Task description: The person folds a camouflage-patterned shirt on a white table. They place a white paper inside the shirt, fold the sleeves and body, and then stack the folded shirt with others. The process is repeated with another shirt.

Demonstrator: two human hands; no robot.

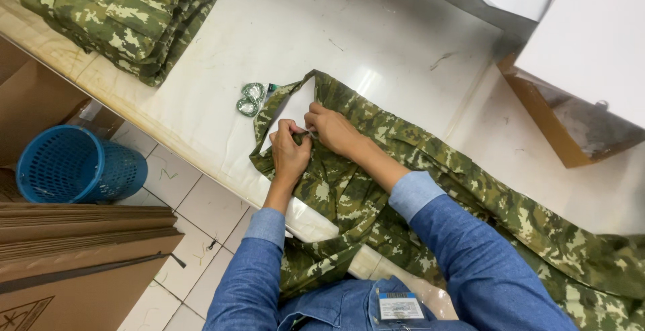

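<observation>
The left hand (pixel 290 151) is closed in a pinch on a fold of the camouflage garment (pixel 376 190), thumb and fingertips pressed together at the cloth's edge. The right hand (pixel 334 131) sits just beside it, touching it, fingers curled down onto the same fold — what exactly lies between the fingertips is too small to tell. Both forearms come up from the lower edge of the view in blue denim sleeves (pixel 463 257).

The garment lies on the white tabletop (pixel 376 28), with its near part hanging over the front edge toward the person. Its long axis runs on a diagonal, from the narrow end by the hands, pointing up and to the left, down to the broad part at the lower right corner of the view. A pale triangle, probably paper or lining, shows inside the open fold just above the hands.

Just left of that narrow end lie two small green ring-shaped things (pixel 250 99), close to the cloth but apart from it. Farther off, at the top left, a folded stack of camouflage clothing (pixel 127 15) rests near the tabletop's edge. A blue plastic basket (pixel 77 164) stands on the tiled floor below, beside flat cardboard sheets (pixel 80 237).

As a judgement: with so much cloth hanging off the edge, its weight could drag the garment from the pinch, and a tug might sweep the small rings off the tabletop.
</observation>
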